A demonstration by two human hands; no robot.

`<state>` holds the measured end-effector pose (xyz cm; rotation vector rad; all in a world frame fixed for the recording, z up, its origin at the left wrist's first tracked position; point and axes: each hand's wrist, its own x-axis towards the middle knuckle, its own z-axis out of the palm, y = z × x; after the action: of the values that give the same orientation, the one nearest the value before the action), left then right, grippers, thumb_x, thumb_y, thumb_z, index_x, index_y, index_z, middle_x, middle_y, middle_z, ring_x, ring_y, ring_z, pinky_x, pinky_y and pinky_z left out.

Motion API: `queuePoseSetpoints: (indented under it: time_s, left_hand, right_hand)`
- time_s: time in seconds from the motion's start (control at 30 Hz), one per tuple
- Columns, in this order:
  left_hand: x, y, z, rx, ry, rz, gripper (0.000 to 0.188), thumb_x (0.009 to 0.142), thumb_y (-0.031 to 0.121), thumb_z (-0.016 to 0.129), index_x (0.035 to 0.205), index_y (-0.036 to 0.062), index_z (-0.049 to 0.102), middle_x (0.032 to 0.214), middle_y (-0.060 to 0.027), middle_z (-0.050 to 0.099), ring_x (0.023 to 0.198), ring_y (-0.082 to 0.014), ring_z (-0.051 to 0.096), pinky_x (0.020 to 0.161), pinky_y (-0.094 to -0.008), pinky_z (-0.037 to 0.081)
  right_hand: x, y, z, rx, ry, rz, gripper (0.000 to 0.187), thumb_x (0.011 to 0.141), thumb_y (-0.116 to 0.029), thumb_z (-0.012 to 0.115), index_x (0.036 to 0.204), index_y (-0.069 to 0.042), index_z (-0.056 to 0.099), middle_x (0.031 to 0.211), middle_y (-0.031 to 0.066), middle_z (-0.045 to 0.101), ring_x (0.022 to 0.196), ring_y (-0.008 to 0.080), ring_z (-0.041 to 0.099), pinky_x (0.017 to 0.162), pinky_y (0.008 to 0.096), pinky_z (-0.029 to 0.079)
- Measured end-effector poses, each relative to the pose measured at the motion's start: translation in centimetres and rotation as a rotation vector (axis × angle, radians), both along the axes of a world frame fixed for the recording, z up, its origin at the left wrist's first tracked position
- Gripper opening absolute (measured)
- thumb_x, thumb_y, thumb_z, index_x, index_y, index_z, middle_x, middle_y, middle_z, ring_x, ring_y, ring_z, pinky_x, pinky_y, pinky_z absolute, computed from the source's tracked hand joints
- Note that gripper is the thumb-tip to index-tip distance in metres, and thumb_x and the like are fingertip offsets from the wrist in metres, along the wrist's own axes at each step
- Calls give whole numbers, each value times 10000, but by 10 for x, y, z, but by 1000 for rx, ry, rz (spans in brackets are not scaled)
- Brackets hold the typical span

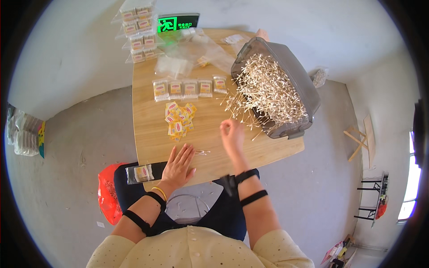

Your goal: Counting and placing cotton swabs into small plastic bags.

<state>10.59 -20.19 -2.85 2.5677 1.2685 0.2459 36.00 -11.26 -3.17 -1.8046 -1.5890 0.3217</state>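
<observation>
A: Nearest the camera?
B: A cream, dotted shirt [190, 250], buttoned down the front. From there, at the far left, wrapped packages [27, 138] sit near the wall, and a red bag [110, 192] rests on the floor beside the person's leg.
A: And at the desk [210, 118]?
B: Clear bags of packs [139, 42] are stacked at its far left corner. On the near left edge, a swab pack [144, 173] lies on a black strip [158, 169].
A: The left hand [178, 165]?
B: Flat and palm down, fingers extended and a little apart, gripping nothing that I can see (a yellow bracelet [159, 192] circles that wrist). Beyond it, yellow-and-white cards [179, 119] lie in a loose heap, and farther back stand five filled packs [190, 89] in a row.
A: Where are the swabs?
B: A few loose swabs [202, 152] lie just right of the left hand's fingertips; most fill the bin farther right.
A: And the right hand [233, 134]?
B: Raised between those two, fingers curled, thumb and forefinger making a loop. It's blurred, so I can't tell whether it has hold of anything.
A: The bin itself?
B: A grey bin [294, 64], tilted towards the person, heaped with cotton swabs [272, 91] that spill over its left side onto the desk. Farthest right, a wooden folding stand [369, 138] leans by the wall.
</observation>
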Motion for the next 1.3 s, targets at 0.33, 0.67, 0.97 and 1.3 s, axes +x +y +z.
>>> queuePoseSetpoints:
  time_s: [0.33,0.67,0.97,1.3]
  left_hand:
    - [2,2,-2,-11,10,2,743,988,405,545,1603,52,323,1663,-104,336,1571,-263,252,1292,-524,145]
    - [3,1,0,-1,-11,3,740,976,394,562,1594,53,339,1650,-105,358,1564,-260,269,1290,-521,153]
    - [2,1,3,-7,-56,5,752,952,362,602,1585,44,348,1641,-115,365,1559,-273,277,1285,-526,160]
    - [1,0,2,3,-54,-1,743,970,369,589,1591,48,338,1646,-108,360,1563,-270,271,1287,-524,155]
  right_hand:
    - [29,72,2,-195,-399,-249,302,884,-392,755,926,-101,684,1057,102,633,1075,319,586,958,475,459]
    - [39,69,-16,-353,-186,-269,245,850,-318,746,932,-90,720,1012,130,680,1009,325,647,874,475,516]
    - [42,30,2,-339,-79,-232,199,841,-303,763,872,-106,761,882,87,718,894,300,684,793,453,528]
    - [40,-15,-10,-411,163,-121,247,847,-300,782,866,-56,746,810,124,733,790,286,707,716,403,541]
